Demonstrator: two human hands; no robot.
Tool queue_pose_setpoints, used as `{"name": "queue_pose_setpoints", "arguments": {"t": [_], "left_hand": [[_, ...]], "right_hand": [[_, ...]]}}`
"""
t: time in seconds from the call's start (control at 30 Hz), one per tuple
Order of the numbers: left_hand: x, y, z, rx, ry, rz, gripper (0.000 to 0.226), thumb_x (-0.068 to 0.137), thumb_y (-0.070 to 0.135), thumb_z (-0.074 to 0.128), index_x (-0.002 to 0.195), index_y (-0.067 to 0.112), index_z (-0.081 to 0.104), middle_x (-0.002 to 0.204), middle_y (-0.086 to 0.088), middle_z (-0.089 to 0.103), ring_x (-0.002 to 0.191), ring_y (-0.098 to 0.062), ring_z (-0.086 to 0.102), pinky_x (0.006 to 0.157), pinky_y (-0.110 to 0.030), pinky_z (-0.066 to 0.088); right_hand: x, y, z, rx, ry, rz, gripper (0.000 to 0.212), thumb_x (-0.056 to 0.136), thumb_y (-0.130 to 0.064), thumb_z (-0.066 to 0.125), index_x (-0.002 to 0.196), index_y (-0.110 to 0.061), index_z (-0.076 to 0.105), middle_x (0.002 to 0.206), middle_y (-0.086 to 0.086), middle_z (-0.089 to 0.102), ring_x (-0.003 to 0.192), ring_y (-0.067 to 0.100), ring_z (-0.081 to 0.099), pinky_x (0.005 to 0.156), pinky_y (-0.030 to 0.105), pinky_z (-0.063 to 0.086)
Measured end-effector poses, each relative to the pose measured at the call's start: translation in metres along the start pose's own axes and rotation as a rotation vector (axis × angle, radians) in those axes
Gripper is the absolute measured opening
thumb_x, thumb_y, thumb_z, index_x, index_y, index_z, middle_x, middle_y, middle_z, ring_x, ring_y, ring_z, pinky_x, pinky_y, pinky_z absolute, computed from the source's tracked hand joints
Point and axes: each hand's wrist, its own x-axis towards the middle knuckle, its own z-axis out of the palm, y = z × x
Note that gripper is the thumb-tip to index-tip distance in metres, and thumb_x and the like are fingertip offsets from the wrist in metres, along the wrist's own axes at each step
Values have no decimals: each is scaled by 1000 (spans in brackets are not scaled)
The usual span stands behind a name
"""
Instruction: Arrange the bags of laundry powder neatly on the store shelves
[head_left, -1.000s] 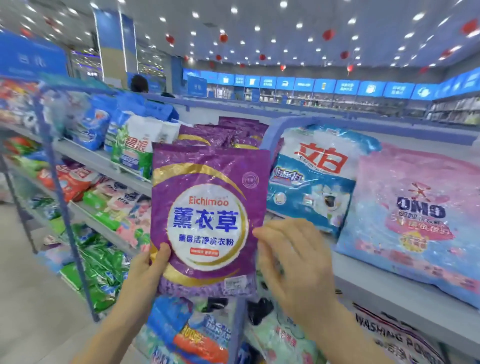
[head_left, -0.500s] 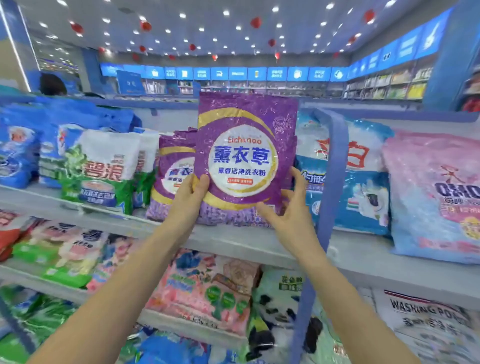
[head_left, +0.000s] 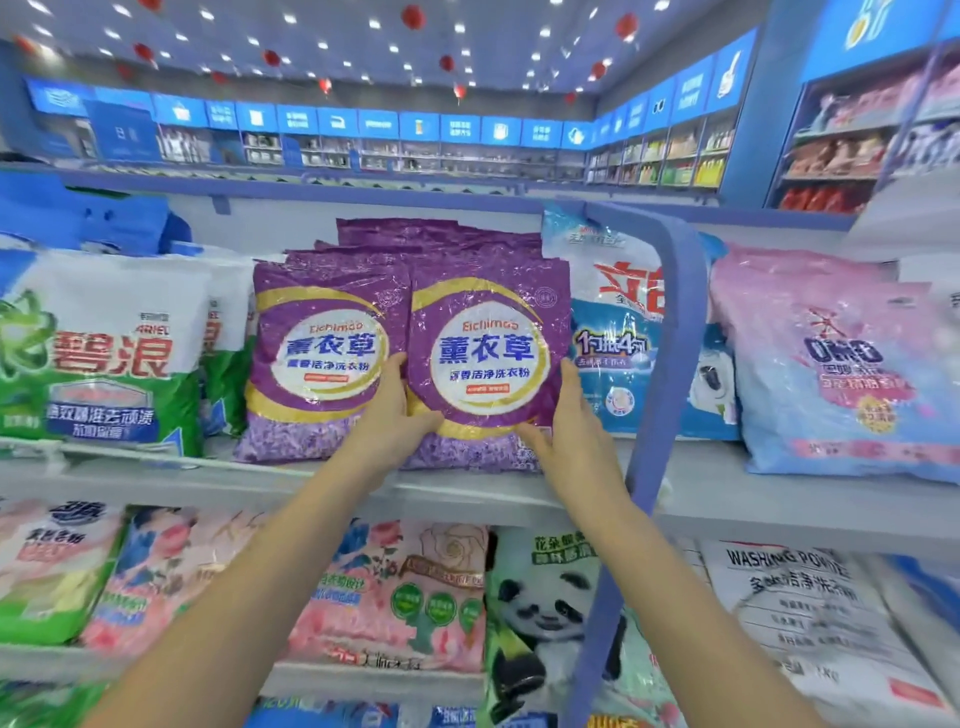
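Here the left hand (head_left: 387, 421) and right hand (head_left: 569, 431) grip the purple bag (head_left: 488, 332) standing between them.

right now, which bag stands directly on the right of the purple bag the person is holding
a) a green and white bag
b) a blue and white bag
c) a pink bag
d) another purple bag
B: the blue and white bag stands right beside the purple bag being held; the second purple bag is on its left, and the pink bag lies further right, past the blue post.
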Motion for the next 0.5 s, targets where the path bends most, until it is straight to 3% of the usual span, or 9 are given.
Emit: {"name": "queue_pose_setpoints", "arguments": {"t": [0.07, 0.13, 0.17, 0.23, 0.3, 0.37, 0.43, 0.5], "left_hand": [[-4, 0, 0, 43, 16, 33, 77, 87, 1, 59, 147, 18, 13, 126, -4, 45, 107, -18, 48, 81, -14, 45], [-7, 0, 0, 63, 50, 70, 77, 85, 3, 62, 145, 19, 17, 126, -6, 46, 113, -24, 50, 96, -34, 47], [-8, -1, 1, 59, 76, 92, 76, 83, 2, 63, 144, 19, 20, 122, -4, 46, 110, -21, 52, 98, -37, 45], [-14, 0, 1, 45, 175, 138, 72, 83, 5, 65, 142, 18, 26, 120, 1, 44, 104, -9, 50, 98, -30, 41], [-22, 2, 1, 57, 311, 208, 66, 83, 11, 66, 139, 17, 32, 131, 0, 42, 116, -9, 44, 100, -25, 33], [-37, 9, 3, 32, 371, 287, 60, 84, 13, 65, 136, 18, 36, 135, 2, 41, 122, -6, 40, 103, -20, 32], [-56, 19, 9, -4, 347, 375, 54, 85, 10, 64, 132, 17, 39, 129, 6, 45, 113, 9, 43, 93, -2, 33], [-75, 27, 19, -40, 304, 462, 50, 84, 6, 64, 127, 19, 43, 120, 11, 49, 104, 19, 44, 87, 3, 32]], "right_hand": [[-2, 0, 3, -13, 19, -8, 84, 88, -28, 61, 149, -20, 3, 133, 13, 49, 115, 28, 53, 90, 42, 44], [-4, -2, 2, -41, 64, -49, 84, 87, -24, 62, 149, -16, 5, 137, 15, 44, 123, 29, 45, 98, 41, 41], [-6, -5, -1, -50, 90, -88, 84, 86, -21, 64, 148, -14, 7, 140, 14, 39, 128, 27, 39, 103, 34, 36], [-16, -13, -12, 18, 113, -198, 81, 85, -14, 66, 147, -15, 14, 143, 5, 35, 132, 15, 30, 104, 9, 21], [-34, -22, -29, 87, 109, -295, 75, 86, -12, 64, 143, -25, 16, 139, -7, 32, 130, 4, 27, 101, -2, 13], [-58, -20, -52, 72, 145, -351, 64, 88, -15, 59, 140, -25, 23, 139, -8, 32, 130, 5, 29, 106, 5, 16], [-83, -8, -79, 19, 188, -339, 56, 88, -19, 56, 138, -19, 32, 141, -1, 37, 131, 10, 33, 109, 13, 21], [-107, 10, -108, -54, 227, -284, 50, 89, -27, 53, 135, -21, 35, 139, 2, 40, 130, 10, 34, 108, 13, 23]]}}
